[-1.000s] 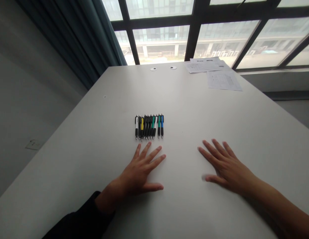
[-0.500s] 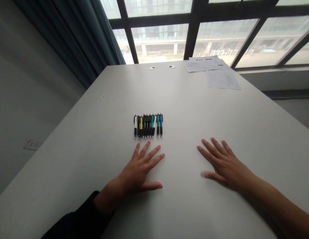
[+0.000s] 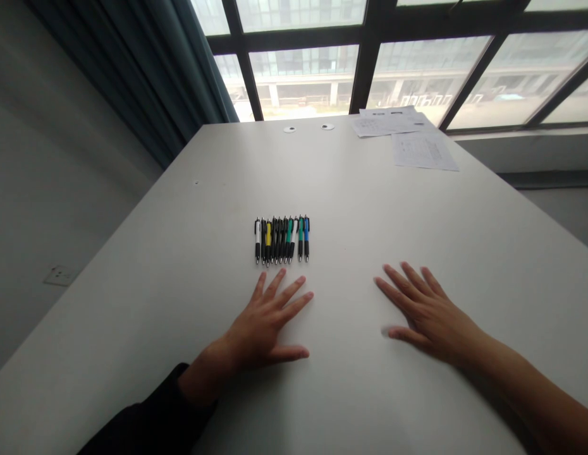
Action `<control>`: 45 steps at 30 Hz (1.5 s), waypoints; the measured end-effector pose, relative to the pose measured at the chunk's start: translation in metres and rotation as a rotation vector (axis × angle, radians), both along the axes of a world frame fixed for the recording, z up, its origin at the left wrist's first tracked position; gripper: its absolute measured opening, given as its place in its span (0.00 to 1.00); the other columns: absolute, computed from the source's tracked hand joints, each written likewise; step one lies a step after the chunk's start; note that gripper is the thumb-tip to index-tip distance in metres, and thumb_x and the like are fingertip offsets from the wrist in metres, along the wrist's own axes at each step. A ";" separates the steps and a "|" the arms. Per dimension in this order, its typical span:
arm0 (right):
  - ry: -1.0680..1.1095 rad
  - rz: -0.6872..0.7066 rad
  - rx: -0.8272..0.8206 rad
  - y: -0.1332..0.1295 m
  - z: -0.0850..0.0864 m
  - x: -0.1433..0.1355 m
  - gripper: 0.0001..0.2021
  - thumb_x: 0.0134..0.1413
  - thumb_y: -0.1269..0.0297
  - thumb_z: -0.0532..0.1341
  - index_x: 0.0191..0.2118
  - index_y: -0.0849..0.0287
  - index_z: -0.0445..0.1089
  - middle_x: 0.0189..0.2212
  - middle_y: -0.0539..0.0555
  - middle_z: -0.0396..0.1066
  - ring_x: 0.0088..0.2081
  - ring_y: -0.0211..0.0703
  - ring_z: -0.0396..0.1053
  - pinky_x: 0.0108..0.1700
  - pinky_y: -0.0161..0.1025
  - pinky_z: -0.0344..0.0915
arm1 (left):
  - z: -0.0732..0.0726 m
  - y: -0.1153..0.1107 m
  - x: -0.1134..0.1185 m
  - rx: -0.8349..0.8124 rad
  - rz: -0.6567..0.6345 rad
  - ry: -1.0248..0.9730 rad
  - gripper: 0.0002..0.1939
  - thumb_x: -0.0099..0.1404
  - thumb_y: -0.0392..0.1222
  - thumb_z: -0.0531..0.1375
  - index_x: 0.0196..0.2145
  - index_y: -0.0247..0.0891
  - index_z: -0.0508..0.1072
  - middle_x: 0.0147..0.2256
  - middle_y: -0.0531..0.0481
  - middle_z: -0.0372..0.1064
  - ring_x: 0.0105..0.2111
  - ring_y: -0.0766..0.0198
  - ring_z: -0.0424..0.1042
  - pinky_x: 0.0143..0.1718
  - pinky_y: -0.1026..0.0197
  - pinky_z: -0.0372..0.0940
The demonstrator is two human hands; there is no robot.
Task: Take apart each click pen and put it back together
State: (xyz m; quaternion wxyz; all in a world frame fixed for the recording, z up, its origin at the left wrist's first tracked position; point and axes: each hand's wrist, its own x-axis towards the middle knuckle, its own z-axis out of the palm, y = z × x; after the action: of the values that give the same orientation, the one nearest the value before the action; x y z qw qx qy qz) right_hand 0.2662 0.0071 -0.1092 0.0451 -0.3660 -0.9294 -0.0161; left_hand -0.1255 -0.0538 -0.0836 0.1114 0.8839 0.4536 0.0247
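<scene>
Several click pens lie side by side in a row on the white table point(image 3: 147, 284), their tips pointing toward me. A white pen point(image 3: 257, 235) is at the left end, near a yellow pen point(image 3: 268, 235). Black pens point(image 3: 279, 237) fill the middle, and a green pen point(image 3: 300, 232) and a blue pen point(image 3: 306, 232) are at the right end. My left hand point(image 3: 265, 322) rests palm down with fingers spread, its fingertips just short of the pen tips. Off to the right, my right hand point(image 3: 420, 309) also lies flat, fingers apart, holding nothing.
Printed paper sheets point(image 3: 424, 151) lie at the far right corner of the table. Two round cable-hole covers point(image 3: 289, 130) are set near the back edge. Beyond stand a window with a dark frame point(image 3: 365, 69) and a dark curtain point(image 3: 147, 69). A wall socket point(image 3: 61, 275) is at left.
</scene>
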 end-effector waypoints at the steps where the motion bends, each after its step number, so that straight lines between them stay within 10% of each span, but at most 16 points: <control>1: -0.003 0.000 0.000 0.000 0.000 0.000 0.44 0.63 0.37 0.55 0.76 0.50 0.39 0.75 0.60 0.43 0.74 0.69 0.38 0.68 0.72 0.45 | 0.000 0.000 0.000 0.003 -0.001 0.002 0.49 0.63 0.76 0.53 0.72 0.45 0.53 0.73 0.42 0.44 0.72 0.28 0.37 0.66 0.20 0.34; 45: -0.012 0.012 0.043 -0.001 0.001 -0.001 0.43 0.65 0.38 0.54 0.76 0.51 0.39 0.74 0.61 0.44 0.74 0.70 0.40 0.66 0.73 0.50 | 0.000 0.000 0.001 -0.018 0.011 0.024 0.48 0.64 0.75 0.52 0.72 0.44 0.54 0.73 0.42 0.43 0.72 0.29 0.36 0.66 0.20 0.34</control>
State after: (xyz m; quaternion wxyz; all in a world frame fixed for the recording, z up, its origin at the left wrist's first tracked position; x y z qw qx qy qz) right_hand 0.2654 0.0066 -0.1085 0.0474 -0.3594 -0.9312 -0.0378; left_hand -0.1244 -0.0538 -0.0833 0.1137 0.8805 0.4601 0.0104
